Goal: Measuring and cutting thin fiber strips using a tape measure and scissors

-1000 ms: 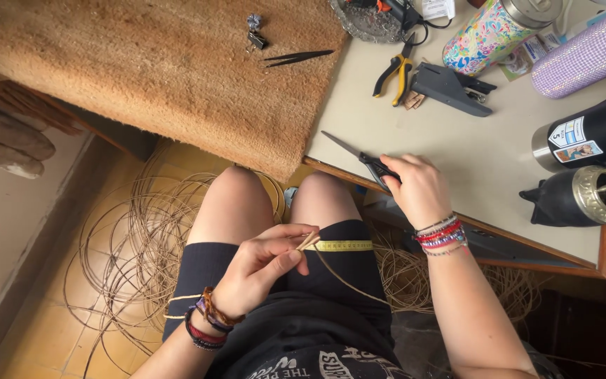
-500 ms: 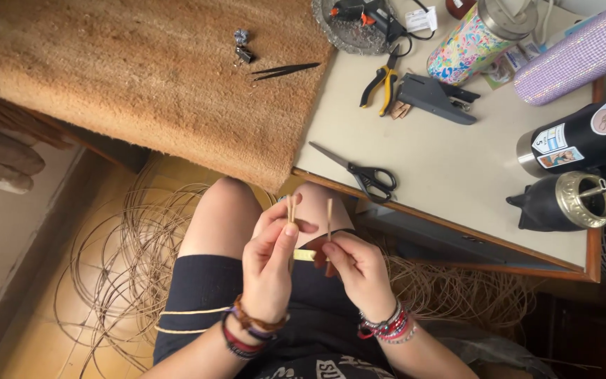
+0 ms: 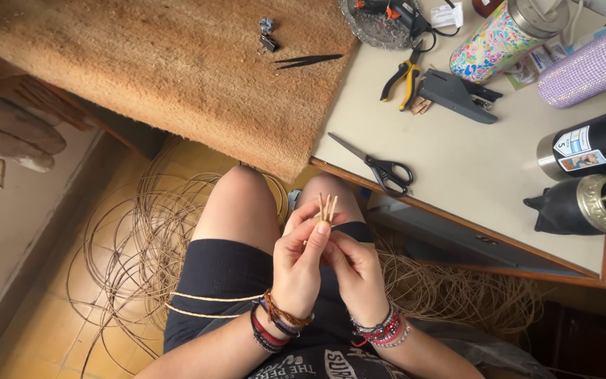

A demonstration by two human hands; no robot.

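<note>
My left hand (image 3: 299, 261) and my right hand (image 3: 356, 272) meet over my lap and together pinch a small bundle of thin tan reed strands (image 3: 327, 208) whose cut ends stick up above my fingers. Both wrists carry several bracelets. A long strand of the same reed (image 3: 201, 303) runs across my left thigh. Black-handled scissors (image 3: 380, 167) lie by themselves near the front edge of the white table (image 3: 457, 175), just above my hands.
A brown fibre mat (image 3: 170, 63) covers the table's left part, with tweezers (image 3: 310, 61) and binder clips (image 3: 268, 36) on it. Yellow-handled pliers (image 3: 401, 76), a stapler (image 3: 457, 95), a floral tumbler (image 3: 503, 38) and dark bottles (image 3: 590, 151) stand right. Coiled reed (image 3: 135, 238) covers the floor.
My right hand let go of the scissors on the table and came down to my lap. Both hands now hold the reed ends upright together.
</note>
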